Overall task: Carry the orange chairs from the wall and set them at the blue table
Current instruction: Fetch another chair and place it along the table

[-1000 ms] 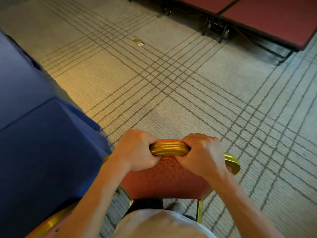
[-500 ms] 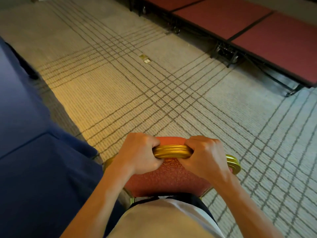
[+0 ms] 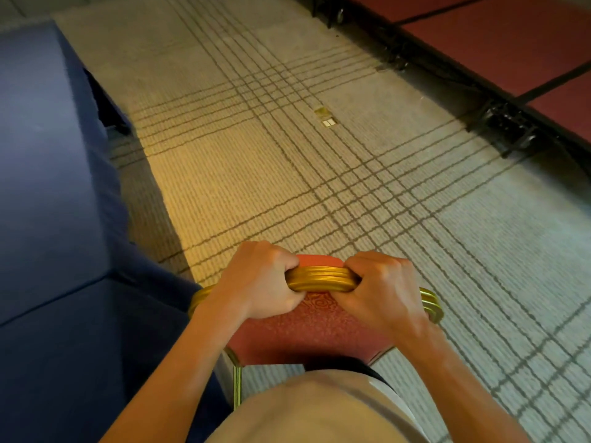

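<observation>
An orange chair (image 3: 307, 330) with a gold frame is right in front of my body, its padded back facing me. My left hand (image 3: 259, 282) grips the gold top rail on the left. My right hand (image 3: 380, 289) grips the same rail on the right. One gold leg shows below the backrest; the seat and the other legs are hidden. The blue table (image 3: 48, 193), draped in a blue cloth, runs along my left side, and the chair's left edge is close beside the cloth.
Patterned beige carpet (image 3: 319, 187) stretches ahead. A low stage with red panels (image 3: 511, 43) on black metal supports lines the far right. A small brass floor outlet (image 3: 324, 116) sits in the carpet ahead. A dark table leg (image 3: 108, 113) shows under the cloth.
My view has advanced along the table's side and tipped upward. More of the table top and the stage shows. Both hands keep the same grip on the rail.
</observation>
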